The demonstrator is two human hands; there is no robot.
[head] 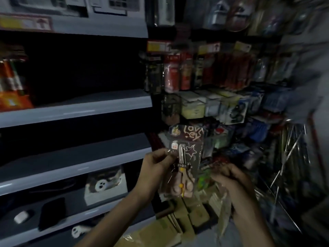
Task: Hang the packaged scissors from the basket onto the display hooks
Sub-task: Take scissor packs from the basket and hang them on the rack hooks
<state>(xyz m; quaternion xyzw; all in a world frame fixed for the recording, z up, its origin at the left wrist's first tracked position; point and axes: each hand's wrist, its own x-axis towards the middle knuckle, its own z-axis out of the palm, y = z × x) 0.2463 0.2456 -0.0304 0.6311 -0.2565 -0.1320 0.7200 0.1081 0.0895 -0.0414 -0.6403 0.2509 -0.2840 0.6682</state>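
Note:
A packaged pair of scissors (185,154), in a clear bag with a dark printed card and pale pink handles, stands upright in front of me. My left hand (156,161) pinches its left edge near the middle. My right hand (229,175) is lower right of it, fingers curled round a crinkled clear plastic bag (223,211) that hangs down from it. Behind the package is a dim display wall of hanging packaged goods (204,107). The picture is blurred and no hook shows plainly. No basket is visible.
Grey shelves (76,107) run along the left, holding boxes and small white items. Cardboard boxes (187,216) are stacked low in front of me. Thin metal rods (292,148) stand at the right. A person's grey sleeve (308,77) shows at the upper right.

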